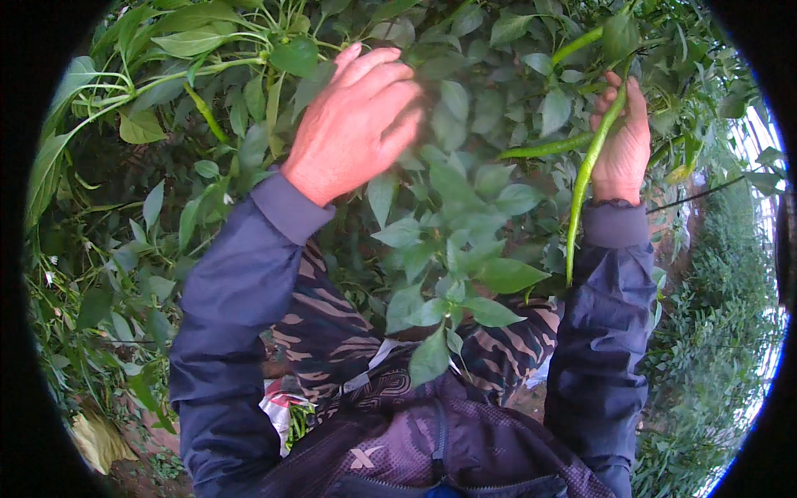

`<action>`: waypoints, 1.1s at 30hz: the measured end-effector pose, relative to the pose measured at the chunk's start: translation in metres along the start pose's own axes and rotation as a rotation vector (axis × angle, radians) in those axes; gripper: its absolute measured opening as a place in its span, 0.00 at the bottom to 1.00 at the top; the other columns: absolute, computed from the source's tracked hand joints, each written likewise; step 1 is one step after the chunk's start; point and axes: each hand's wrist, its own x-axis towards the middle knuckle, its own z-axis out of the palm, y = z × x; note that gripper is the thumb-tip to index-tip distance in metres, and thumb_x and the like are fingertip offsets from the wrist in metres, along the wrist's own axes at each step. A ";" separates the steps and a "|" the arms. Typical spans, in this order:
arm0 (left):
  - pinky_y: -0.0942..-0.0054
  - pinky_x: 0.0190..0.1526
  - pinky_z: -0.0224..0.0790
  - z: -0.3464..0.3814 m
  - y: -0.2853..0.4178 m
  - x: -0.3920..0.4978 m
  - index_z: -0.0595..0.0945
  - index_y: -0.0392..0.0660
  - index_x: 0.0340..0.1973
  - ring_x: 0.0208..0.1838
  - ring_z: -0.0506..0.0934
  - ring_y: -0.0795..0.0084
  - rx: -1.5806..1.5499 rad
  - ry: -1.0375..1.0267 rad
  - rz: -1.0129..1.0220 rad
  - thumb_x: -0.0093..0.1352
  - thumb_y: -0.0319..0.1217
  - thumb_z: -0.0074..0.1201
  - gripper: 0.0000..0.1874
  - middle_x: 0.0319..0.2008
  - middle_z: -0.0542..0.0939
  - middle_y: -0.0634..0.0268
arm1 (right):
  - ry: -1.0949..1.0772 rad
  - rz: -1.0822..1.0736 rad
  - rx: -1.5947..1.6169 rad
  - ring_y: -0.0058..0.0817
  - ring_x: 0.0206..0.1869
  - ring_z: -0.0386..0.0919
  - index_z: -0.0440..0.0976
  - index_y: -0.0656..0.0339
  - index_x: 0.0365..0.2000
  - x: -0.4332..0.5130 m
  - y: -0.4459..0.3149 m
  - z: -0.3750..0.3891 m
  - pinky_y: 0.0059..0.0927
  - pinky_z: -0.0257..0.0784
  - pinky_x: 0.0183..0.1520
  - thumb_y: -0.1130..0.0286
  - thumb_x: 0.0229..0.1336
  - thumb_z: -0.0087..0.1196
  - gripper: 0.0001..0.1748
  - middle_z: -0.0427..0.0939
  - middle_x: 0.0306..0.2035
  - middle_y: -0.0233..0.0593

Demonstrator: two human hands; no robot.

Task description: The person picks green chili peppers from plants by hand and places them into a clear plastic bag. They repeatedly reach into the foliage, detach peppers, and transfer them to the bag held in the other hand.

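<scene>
My left hand [364,118] is among the pepper leaves at the upper middle, back upward and fingers pointing up. Whether its fingertips hold anything cannot be told. At the upper right, my right hand [622,134] is raised beside a long green chili pepper [585,171] hanging in front of its palm, with the thumb against the pepper's upper part. A second green chili pepper [548,148] lies to the left of that hand. Another green pepper [579,45] hangs above it. A smaller green pepper [205,112] hangs among stems left of my left hand.
Pepper plants [454,249] surround both arms, one leafy shoot rising before my lap. A branch [168,78] crosses the upper left. An open bag [277,408] with green peppers [300,423] stands at lower left. A yellowish crumpled thing [96,442] lies on the ground; a thin dark line [697,194] runs at right.
</scene>
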 end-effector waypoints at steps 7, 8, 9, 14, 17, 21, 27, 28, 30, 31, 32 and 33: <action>0.50 0.68 0.58 -0.008 0.011 0.009 0.81 0.41 0.45 0.57 0.78 0.56 -0.183 0.035 -0.100 0.66 0.31 0.60 0.13 0.49 0.82 0.57 | -0.108 0.058 0.144 0.16 0.33 0.71 0.72 0.66 0.51 -0.002 -0.010 -0.009 0.18 0.57 0.30 0.61 0.65 0.53 0.21 0.73 0.33 0.24; 0.50 0.68 0.58 -0.010 0.010 0.010 0.81 0.41 0.45 0.57 0.78 0.56 -0.186 0.030 -0.109 0.66 0.30 0.60 0.13 0.49 0.82 0.57 | -0.079 0.097 0.162 0.16 0.31 0.68 0.72 0.66 0.50 -0.003 -0.011 -0.011 0.18 0.56 0.29 0.61 0.66 0.52 0.20 0.71 0.31 0.23; 0.51 0.68 0.58 -0.012 0.011 0.011 0.81 0.40 0.45 0.56 0.78 0.56 -0.189 0.026 -0.119 0.66 0.30 0.60 0.13 0.48 0.82 0.57 | -0.050 0.129 0.189 0.15 0.29 0.65 0.72 0.65 0.49 -0.004 -0.014 -0.012 0.19 0.54 0.28 0.61 0.66 0.51 0.19 0.68 0.29 0.22; 0.55 0.66 0.62 -0.020 0.019 0.016 0.82 0.37 0.45 0.53 0.80 0.58 -0.297 -0.005 -0.164 0.68 0.29 0.59 0.12 0.46 0.83 0.56 | 0.026 0.178 0.024 0.13 0.22 0.54 0.72 0.64 0.47 -0.009 -0.018 -0.008 0.21 0.52 0.27 0.61 0.69 0.48 0.16 0.56 0.21 0.19; 0.56 0.66 0.62 -0.025 0.032 0.017 0.82 0.37 0.45 0.52 0.80 0.57 -0.405 -0.037 -0.207 0.68 0.29 0.58 0.12 0.46 0.83 0.55 | 0.017 0.181 -0.023 0.12 0.21 0.52 0.72 0.66 0.52 -0.014 -0.018 -0.004 0.21 0.50 0.28 0.62 0.70 0.48 0.19 0.51 0.21 0.17; 0.62 0.60 0.67 -0.031 0.056 0.012 0.82 0.37 0.45 0.52 0.80 0.63 -0.632 -0.066 -0.307 0.70 0.27 0.57 0.10 0.45 0.83 0.56 | -0.222 0.236 -0.033 0.11 0.20 0.51 0.62 0.54 0.65 -0.027 -0.025 -0.001 0.18 0.52 0.27 0.66 0.71 0.45 0.24 0.51 0.21 0.18; 0.60 0.63 0.67 -0.002 0.118 0.015 0.72 0.33 0.59 0.60 0.76 0.61 -1.021 -0.241 -0.375 0.64 0.34 0.68 0.33 0.56 0.77 0.50 | -0.099 0.355 -0.018 0.11 0.20 0.53 0.63 0.62 0.63 -0.059 -0.043 0.012 0.19 0.54 0.27 0.64 0.70 0.50 0.26 0.54 0.22 0.18; 0.59 0.64 0.66 0.008 0.132 0.018 0.65 0.33 0.64 0.62 0.74 0.57 -0.983 -0.263 -0.355 0.63 0.35 0.69 0.40 0.59 0.74 0.47 | -0.133 0.328 0.059 0.11 0.21 0.54 0.67 0.64 0.58 -0.067 -0.045 0.015 0.18 0.53 0.28 0.63 0.70 0.50 0.22 0.56 0.23 0.18; 0.62 0.62 0.67 0.028 0.155 0.025 0.64 0.34 0.64 0.59 0.75 0.61 -1.004 -0.234 -0.338 0.66 0.35 0.66 0.37 0.57 0.74 0.49 | -0.103 0.283 0.172 0.12 0.22 0.57 0.70 0.62 0.53 -0.078 -0.050 0.019 0.19 0.57 0.28 0.64 0.67 0.54 0.18 0.61 0.23 0.21; 0.65 0.58 0.71 0.037 0.163 0.029 0.67 0.34 0.62 0.55 0.78 0.65 -1.000 -0.223 -0.342 0.68 0.34 0.63 0.32 0.52 0.77 0.52 | -0.140 0.241 0.251 0.13 0.22 0.59 0.72 0.61 0.50 -0.080 -0.051 0.021 0.19 0.59 0.28 0.64 0.66 0.56 0.16 0.64 0.23 0.22; 0.68 0.50 0.73 0.046 0.167 0.033 0.69 0.35 0.57 0.48 0.79 0.69 -1.253 -0.282 -0.451 0.71 0.34 0.58 0.24 0.45 0.78 0.57 | -0.151 0.237 0.251 0.13 0.26 0.64 0.73 0.60 0.50 -0.081 -0.050 0.023 0.19 0.63 0.31 0.64 0.65 0.58 0.17 0.68 0.27 0.26; 0.71 0.43 0.75 0.056 0.167 0.037 0.71 0.36 0.53 0.40 0.80 0.73 -1.511 -0.343 -0.570 0.74 0.33 0.53 0.17 0.38 0.80 0.61 | -0.051 0.219 0.104 0.18 0.36 0.71 0.71 0.63 0.53 -0.080 -0.045 0.026 0.21 0.69 0.39 0.57 0.65 0.57 0.23 0.73 0.36 0.33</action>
